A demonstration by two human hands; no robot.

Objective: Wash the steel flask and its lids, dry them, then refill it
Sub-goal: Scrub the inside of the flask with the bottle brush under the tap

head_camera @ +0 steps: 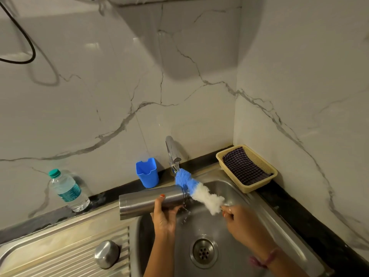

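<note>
My left hand (164, 213) grips the steel flask (139, 202), which lies sideways over the sink (235, 188) with its mouth pointing right. My right hand (237, 218) holds a bottle brush (197, 189) with blue and white bristles by its handle, just outside the flask's mouth. Water runs from the tap (173, 151) onto the blue bristles and drips past the flask's mouth. A domed steel lid (106, 253) sits on the ribbed drainboard (60, 256) at the lower left.
A plastic water bottle (68, 191) with a green cap stands on the dark counter at the left. A blue plastic cup (147, 172) stands beside the tap. A beige basket (271, 170) holding a checked cloth (242, 166) sits in the right corner. The drain (203, 252) lies below my hands.
</note>
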